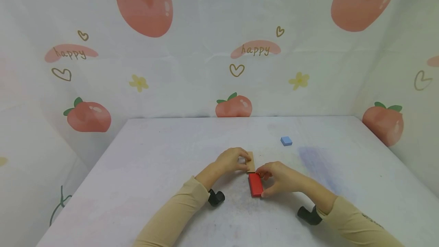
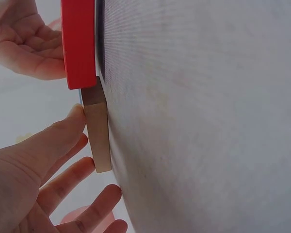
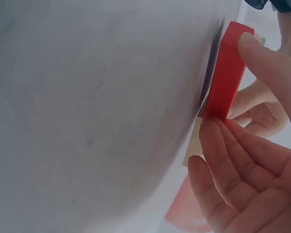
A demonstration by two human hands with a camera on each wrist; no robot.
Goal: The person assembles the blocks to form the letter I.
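Observation:
In the head view a light wooden block [image 1: 251,162] lies on the table, its long side running away from me. My left hand [image 1: 231,160] has thumb and fingertips against its left side and holds it; the wrist view shows the block's narrow side [image 2: 98,138]. Just nearer to me is a red block [image 1: 255,185], which my right hand [image 1: 282,177] pinches between thumb and fingers at its two ends. A dark gap shows under the red block [image 3: 226,77], so it appears slightly raised, with its far end close to the wooden block.
A small blue block [image 1: 286,141] lies farther back, right of both hands. The white table [image 1: 171,140] carries a faint purple stain at right. Behind it hangs a printed curtain [image 1: 192,68]. A black wrist camera [image 1: 216,198] sits under the left wrist, another [image 1: 309,215] under the right.

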